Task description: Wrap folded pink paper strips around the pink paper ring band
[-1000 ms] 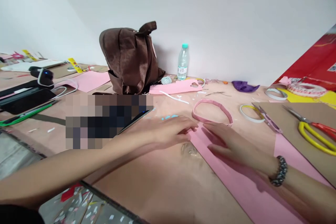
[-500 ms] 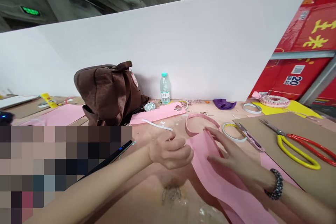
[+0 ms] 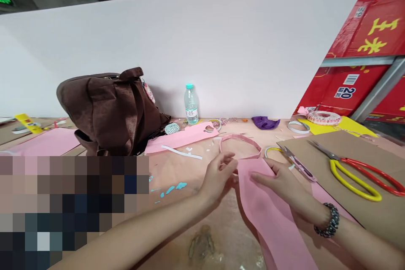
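A long pink paper strip (image 3: 268, 211) runs up from the bottom of the view, its far end raised just in front of a pink paper-wrapped hoop (image 3: 240, 145). My right hand (image 3: 278, 185), with a dark beaded bracelet (image 3: 327, 219) on its wrist, grips the strip near that end. My left hand (image 3: 220, 177) is next to the strip's left edge, fingers loosely curled and holding nothing I can see. The hoop's lower part is hidden behind the strip.
Red-and-yellow scissors (image 3: 354, 173) and small snips (image 3: 299, 164) lie on a cardboard sheet (image 3: 335, 147) to the right. A tape roll (image 3: 272, 151), a brown backpack (image 3: 110, 109), a water bottle (image 3: 191, 105) and pink paper (image 3: 180, 137) stand nearby. A pixelated patch covers the lower left.
The strip's near end has risen from the table, and my hands have moved closer together around it. The view has swung upward and sideways, so the table objects sit lower and farther right.
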`<action>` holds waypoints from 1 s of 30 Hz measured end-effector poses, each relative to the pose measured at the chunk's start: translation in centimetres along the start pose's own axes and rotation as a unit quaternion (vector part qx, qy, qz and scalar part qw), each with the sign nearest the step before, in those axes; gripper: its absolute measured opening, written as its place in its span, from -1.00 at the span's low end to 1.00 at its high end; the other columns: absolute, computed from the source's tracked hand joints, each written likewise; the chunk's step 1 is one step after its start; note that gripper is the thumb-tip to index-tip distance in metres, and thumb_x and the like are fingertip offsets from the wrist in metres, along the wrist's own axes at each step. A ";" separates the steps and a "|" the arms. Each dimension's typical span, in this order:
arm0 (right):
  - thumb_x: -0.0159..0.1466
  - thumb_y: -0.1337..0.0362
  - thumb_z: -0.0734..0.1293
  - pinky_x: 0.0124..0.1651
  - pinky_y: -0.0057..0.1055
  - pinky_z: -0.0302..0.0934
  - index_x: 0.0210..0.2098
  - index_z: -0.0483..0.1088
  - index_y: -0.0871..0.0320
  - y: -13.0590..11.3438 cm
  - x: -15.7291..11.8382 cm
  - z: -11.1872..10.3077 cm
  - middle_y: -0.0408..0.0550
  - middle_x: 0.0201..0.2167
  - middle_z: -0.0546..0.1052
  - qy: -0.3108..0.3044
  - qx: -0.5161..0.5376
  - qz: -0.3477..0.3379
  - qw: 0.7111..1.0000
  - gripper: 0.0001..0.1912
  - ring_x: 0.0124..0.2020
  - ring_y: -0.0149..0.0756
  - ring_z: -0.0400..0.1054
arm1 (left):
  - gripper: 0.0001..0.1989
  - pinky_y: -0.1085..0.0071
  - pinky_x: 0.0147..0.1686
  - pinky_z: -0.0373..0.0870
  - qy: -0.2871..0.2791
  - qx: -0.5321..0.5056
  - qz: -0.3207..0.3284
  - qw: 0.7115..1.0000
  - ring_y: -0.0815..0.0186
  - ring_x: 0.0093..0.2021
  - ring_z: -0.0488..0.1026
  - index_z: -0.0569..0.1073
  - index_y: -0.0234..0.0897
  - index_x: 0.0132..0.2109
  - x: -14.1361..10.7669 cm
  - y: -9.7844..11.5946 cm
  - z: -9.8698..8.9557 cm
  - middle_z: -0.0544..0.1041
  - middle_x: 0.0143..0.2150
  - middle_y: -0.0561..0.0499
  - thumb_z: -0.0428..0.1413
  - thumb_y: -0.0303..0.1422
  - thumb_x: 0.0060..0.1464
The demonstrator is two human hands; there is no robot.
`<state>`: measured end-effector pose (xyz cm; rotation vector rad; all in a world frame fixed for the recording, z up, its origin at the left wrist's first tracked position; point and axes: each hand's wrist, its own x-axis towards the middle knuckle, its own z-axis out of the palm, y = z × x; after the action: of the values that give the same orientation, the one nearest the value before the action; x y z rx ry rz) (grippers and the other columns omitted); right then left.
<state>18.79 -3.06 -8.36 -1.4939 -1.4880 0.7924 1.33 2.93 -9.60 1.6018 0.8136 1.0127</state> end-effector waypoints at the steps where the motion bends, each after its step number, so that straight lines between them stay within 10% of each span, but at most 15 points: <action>1: 0.17 0.16 0.33 -0.28 -0.32 0.29 -0.30 0.39 0.18 0.0 -0.1 0.1 -0.07 -0.35 0.47 -0.009 0.006 -0.005 1.000 -0.79 -0.27 -0.17 0.37 | -0.67 0.49 -0.55 0.34 -0.001 -0.017 -0.023 1.000 0.42 -0.54 0.37 0.43 -0.32 -0.08 -0.2 0.0 0.2 0.44 -0.39 0.02 0.07 -0.15 0.15; 6: 0.16 0.26 0.34 0.12 -0.23 0.21 0.00 0.38 0.11 0.1 -0.4 0.3 -0.04 0.02 0.43 -0.026 0.054 -0.056 0.997 -0.61 0.11 -0.13 0.25 | -0.79 0.49 -0.44 0.32 0.000 -0.069 -0.080 0.994 0.39 -0.42 0.39 0.51 -0.33 -0.28 -0.5 -0.2 0.9 0.48 -0.38 0.00 0.16 -0.25 0.07; 12: 0.22 0.18 0.33 -0.13 -0.31 0.33 -0.22 0.49 0.16 0.0 -0.1 0.2 -0.05 -0.20 0.53 -0.016 0.052 -0.017 0.998 -0.79 -0.11 -0.13 0.41 | -0.82 0.50 -0.45 0.26 -0.005 -0.099 -0.092 0.991 0.41 -0.43 0.37 0.51 -0.31 -0.28 -0.3 0.1 1.3 0.48 -0.41 0.04 0.22 -0.28 0.00; 30: 0.20 0.32 0.43 -0.09 -0.40 0.36 -0.30 0.55 -0.02 0.2 -0.1 -0.1 -0.21 -0.27 0.57 0.080 0.020 -0.095 0.992 -0.90 -0.19 -0.32 0.45 | -0.86 0.54 -0.52 0.21 -0.012 -0.216 -0.175 0.961 0.53 -0.58 0.23 0.46 -0.35 -0.48 0.3 1.3 1.8 0.34 -0.58 0.15 0.25 -0.39 -0.08</action>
<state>18.97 -3.20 -8.46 -1.3307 -1.4594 0.5725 3.17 2.18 -8.46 1.0528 0.7624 0.8410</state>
